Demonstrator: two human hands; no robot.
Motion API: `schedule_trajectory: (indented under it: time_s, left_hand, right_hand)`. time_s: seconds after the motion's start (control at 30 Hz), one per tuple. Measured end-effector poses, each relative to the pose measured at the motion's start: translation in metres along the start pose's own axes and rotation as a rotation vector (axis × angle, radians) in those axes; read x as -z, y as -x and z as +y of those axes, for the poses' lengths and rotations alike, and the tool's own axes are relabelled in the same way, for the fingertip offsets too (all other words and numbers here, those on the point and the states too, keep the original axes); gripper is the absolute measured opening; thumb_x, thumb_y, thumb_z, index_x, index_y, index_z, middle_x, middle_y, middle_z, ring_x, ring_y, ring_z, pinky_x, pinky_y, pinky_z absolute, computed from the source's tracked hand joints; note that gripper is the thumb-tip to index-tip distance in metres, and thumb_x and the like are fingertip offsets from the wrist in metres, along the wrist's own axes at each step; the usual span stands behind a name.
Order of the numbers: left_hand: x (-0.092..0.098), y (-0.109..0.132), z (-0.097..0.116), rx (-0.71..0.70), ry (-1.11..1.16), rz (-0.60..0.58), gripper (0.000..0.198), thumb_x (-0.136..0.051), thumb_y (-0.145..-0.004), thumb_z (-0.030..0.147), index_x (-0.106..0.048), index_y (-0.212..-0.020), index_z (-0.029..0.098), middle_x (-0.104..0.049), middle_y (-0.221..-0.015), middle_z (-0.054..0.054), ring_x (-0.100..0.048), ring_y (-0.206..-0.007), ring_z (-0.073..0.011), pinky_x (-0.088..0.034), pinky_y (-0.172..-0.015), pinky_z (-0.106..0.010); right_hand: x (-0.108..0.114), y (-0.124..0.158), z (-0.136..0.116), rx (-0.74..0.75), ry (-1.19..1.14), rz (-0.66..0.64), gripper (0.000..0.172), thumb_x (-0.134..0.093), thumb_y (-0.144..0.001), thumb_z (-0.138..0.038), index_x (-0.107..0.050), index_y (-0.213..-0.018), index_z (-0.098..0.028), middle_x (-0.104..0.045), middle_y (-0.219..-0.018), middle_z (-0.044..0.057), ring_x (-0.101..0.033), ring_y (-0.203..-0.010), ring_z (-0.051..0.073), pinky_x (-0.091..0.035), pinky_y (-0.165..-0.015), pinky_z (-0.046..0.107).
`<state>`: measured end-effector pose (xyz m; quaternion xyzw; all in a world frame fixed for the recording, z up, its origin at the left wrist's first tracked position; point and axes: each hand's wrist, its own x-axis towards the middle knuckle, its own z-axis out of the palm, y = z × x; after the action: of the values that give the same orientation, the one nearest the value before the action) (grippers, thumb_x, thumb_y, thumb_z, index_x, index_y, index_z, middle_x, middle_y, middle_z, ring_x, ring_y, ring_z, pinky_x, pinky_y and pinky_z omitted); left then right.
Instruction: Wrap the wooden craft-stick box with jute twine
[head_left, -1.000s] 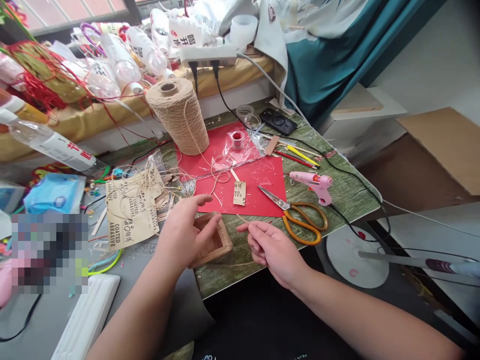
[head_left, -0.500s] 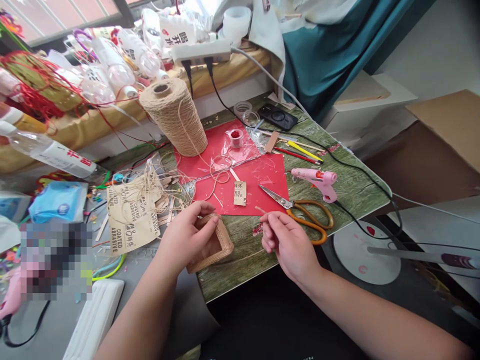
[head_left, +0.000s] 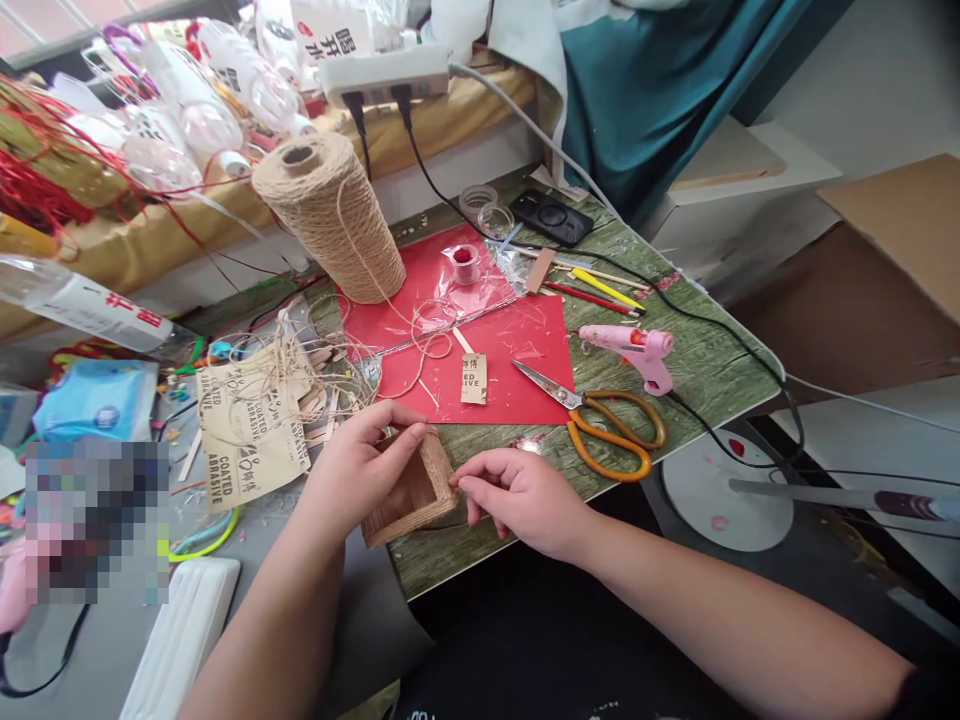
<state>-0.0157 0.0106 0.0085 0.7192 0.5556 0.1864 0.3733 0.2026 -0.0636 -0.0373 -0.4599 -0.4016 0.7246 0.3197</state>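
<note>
A small open box [head_left: 409, 518] wrapped in jute twine is gripped by my left hand [head_left: 365, 462], thumb on its far rim and fingers over the back. My right hand [head_left: 525, 503] is pinched at the box's right corner. The twine between its fingertips is mostly hidden; a thin strand runs below the hand towards the box. Scissors [head_left: 592, 415] with orange handles lie partly spread beyond my right hand. Behind the box, a printed sandpaper piece [head_left: 473, 378] rests on a red sheet [head_left: 517, 340].
A large twine spool [head_left: 330, 220] stands at the back. On the right sits a pink glue gun [head_left: 634, 350] with its black cord along the table edge. Sandpaper sheets [head_left: 251, 425] and tangled twine lie left. A phone [head_left: 551, 217] and pencils [head_left: 607, 290] are at the back right.
My right hand has moved left and slightly down, bringing the twine end from beside the scissors to the box's right corner. My left hand keeps its hold on the box.
</note>
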Motion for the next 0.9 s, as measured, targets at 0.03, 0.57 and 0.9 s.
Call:
schedule_trajectory:
  time_s: [0.03, 0.57, 0.9]
  left_hand:
    - [0.001, -0.001, -0.001, 0.022, 0.041, -0.01, 0.027, -0.061, -0.099, 0.048, -0.071, -0.095, 0.023, -0.073, -0.088, -0.001, -0.065, -0.082, -0.0173, -0.049, -0.077, -0.03]
    - [0.0, 0.003, -0.007, 0.106, -0.042, 0.161, 0.019, -0.078, -0.086, 0.046, -0.079, -0.091, 0.027, -0.08, -0.092, 0.001, -0.072, -0.084, -0.0194, -0.053, -0.078, -0.033]
    - [-0.002, 0.002, 0.0, -0.052, -0.193, 0.182, 0.029, -0.048, -0.106, 0.037, -0.061, -0.086, 0.023, -0.064, -0.078, 0.001, -0.058, -0.075, -0.0162, -0.044, -0.073, -0.031]
  right_hand:
    - [-0.001, -0.002, 0.001, -0.002, -0.027, 0.012, 0.021, -0.064, -0.098, -0.039, -0.072, -0.104, -0.02, -0.07, -0.07, -0.002, -0.05, -0.045, 0.008, -0.044, -0.044, 0.02]
    - [-0.008, -0.017, -0.001, 0.152, 0.037, 0.133, 0.035, -0.067, -0.097, -0.034, -0.072, -0.13, -0.025, -0.066, -0.08, -0.002, -0.06, -0.054, 0.01, -0.056, -0.052, 0.026]
    - [-0.02, -0.013, -0.006, 0.148, -0.039, 0.132, 0.034, -0.067, -0.097, -0.031, -0.075, -0.129, -0.024, -0.073, -0.085, 0.001, -0.062, -0.058, 0.011, -0.057, -0.053, 0.026]
